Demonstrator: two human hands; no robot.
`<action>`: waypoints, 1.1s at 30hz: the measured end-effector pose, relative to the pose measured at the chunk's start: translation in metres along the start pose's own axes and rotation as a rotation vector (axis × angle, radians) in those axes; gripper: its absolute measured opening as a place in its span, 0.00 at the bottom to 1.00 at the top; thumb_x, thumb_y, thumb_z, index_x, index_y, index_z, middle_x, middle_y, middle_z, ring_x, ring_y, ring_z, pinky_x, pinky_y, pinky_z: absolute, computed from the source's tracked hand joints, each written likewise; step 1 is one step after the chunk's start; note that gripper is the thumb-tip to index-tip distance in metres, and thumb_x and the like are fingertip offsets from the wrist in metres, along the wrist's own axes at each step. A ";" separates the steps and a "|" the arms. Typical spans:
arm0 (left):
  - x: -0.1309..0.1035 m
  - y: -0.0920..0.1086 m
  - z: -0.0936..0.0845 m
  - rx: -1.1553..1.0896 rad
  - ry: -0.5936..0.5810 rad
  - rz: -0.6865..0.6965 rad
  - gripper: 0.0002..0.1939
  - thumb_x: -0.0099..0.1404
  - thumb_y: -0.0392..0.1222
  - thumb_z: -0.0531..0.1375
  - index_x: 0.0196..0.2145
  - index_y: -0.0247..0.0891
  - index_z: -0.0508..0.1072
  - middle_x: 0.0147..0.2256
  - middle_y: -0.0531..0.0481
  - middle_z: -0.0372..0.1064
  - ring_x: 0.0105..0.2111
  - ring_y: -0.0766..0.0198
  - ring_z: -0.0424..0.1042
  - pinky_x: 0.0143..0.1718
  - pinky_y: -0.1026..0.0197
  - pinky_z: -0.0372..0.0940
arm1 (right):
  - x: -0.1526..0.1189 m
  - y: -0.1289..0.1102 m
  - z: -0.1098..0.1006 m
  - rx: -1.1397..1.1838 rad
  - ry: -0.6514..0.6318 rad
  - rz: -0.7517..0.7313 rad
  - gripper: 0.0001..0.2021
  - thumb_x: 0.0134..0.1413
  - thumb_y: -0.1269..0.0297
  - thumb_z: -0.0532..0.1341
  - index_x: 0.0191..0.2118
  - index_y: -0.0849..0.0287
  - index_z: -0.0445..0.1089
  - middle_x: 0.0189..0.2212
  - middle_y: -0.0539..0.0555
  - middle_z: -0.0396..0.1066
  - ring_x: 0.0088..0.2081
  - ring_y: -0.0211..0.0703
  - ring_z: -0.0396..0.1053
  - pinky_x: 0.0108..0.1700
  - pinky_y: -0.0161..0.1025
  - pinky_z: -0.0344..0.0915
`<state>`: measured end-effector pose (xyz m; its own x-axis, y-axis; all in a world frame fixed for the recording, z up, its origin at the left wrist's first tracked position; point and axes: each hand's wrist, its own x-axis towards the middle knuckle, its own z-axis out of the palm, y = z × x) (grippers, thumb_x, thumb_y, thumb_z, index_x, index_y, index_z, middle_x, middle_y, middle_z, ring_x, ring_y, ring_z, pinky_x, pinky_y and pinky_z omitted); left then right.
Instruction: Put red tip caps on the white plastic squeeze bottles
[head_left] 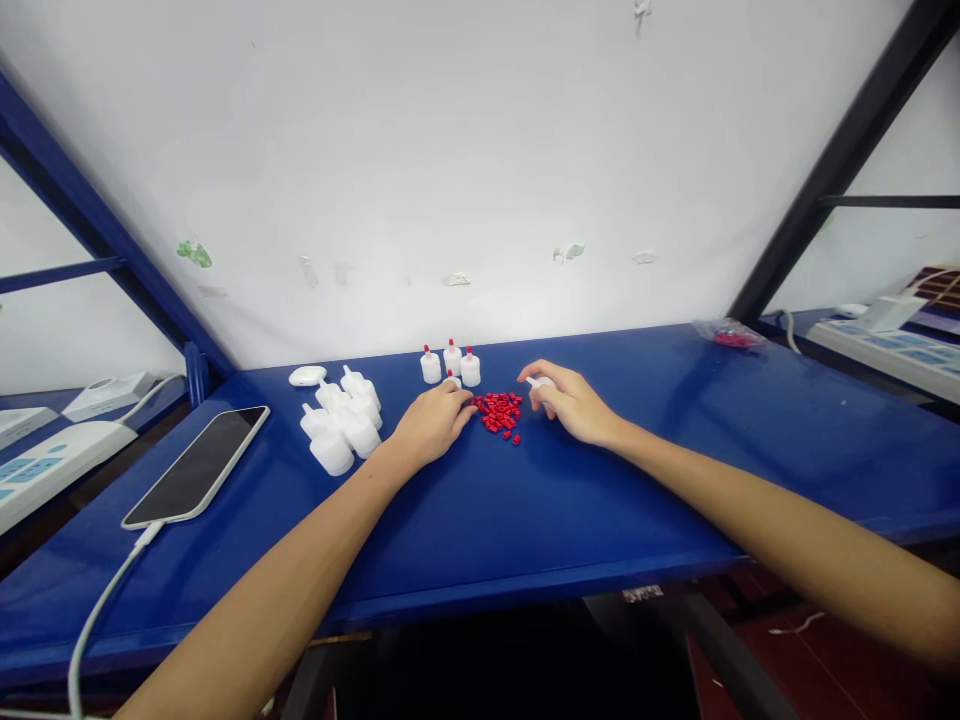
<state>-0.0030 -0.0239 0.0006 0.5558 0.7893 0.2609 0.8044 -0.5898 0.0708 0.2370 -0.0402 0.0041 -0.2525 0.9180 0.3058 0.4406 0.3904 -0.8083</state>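
Observation:
My left hand [433,423] is at a white bottle with a red tip [452,380], which it partly hides; its fingers look curled around or against it. Three more red-tipped white bottles [470,368] stand just behind. My right hand [571,402] holds a white bottle without a red cap [543,382], its nozzle pointing left. Between the hands lies a loose pile of small red caps [498,411]. Left of my left hand, several uncapped white bottles [332,452] stand close together on the blue table [480,530].
A phone [199,466] with a white cable [101,605] lies at the left. Behind the uncapped bottles is a small white case [307,376]. A plastic bag with red pieces [731,336] lies at the back right. Blue metal posts [112,240] flank the table before a white wall.

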 end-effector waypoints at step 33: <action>-0.010 0.061 -0.008 -0.846 0.625 0.141 0.04 0.63 0.38 0.64 0.35 0.35 0.79 0.22 0.55 0.66 0.21 0.72 0.61 0.24 0.67 0.58 | -0.019 -0.029 0.008 0.081 -0.162 -0.309 0.15 0.66 0.58 0.48 0.29 0.58 0.59 0.27 0.48 0.58 0.30 0.40 0.57 0.36 0.39 0.54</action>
<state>0.0388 -0.0694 0.0096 0.2330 0.6185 0.7505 0.1994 -0.7857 0.5856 0.2217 -0.0694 0.0173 -0.4990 0.7322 0.4636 0.2545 0.6352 -0.7292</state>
